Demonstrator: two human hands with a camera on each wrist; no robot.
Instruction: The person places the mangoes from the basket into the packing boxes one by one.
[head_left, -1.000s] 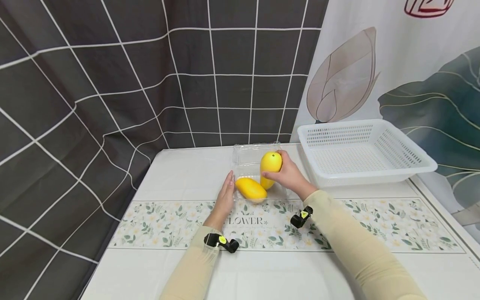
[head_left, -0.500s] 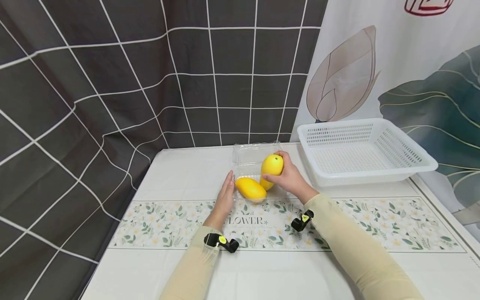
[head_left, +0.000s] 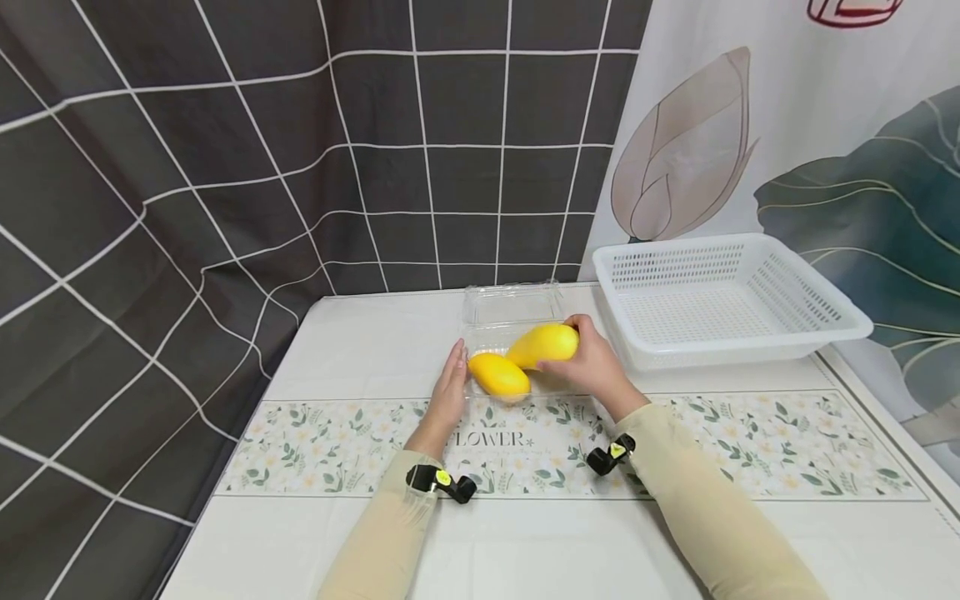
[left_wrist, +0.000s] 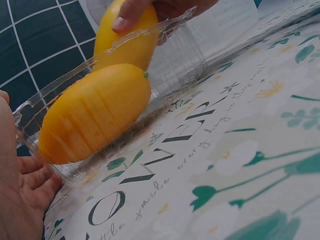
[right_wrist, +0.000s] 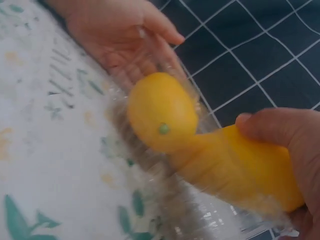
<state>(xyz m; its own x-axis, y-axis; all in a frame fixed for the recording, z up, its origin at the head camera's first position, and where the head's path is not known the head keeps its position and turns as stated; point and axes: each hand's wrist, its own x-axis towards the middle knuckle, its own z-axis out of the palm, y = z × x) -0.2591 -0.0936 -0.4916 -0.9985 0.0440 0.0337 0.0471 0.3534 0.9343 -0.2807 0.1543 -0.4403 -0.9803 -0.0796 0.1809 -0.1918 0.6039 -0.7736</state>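
A clear plastic clamshell box (head_left: pixel 513 306) lies on the table with its lid folded back. One yellow mango (head_left: pixel 498 376) sits in its left part, green stem end showing in the left wrist view. My right hand (head_left: pixel 594 364) grips a second yellow mango (head_left: pixel 545 342), which lies tilted sideways over the box's right part, its far end against the first mango. Along the box's left wall, my left hand (head_left: pixel 447 398) rests with straight fingers (left_wrist: pixel 40 182). The right hand's fingers behind the mango are mostly hidden.
A white perforated basket (head_left: pixel 720 358) stands at the back right of the table. The white tablecloth (head_left: pixel 360 358) carries a floral band with lettering. A dark grid curtain (head_left: pixel 465 183) hangs behind and to the left, a white patterned one at the right.
The mango in my right hand has tipped from nearly upright to lying sideways, its upper end swinging right and down. My right hand has shifted slightly right and lower. The left hand stays put.
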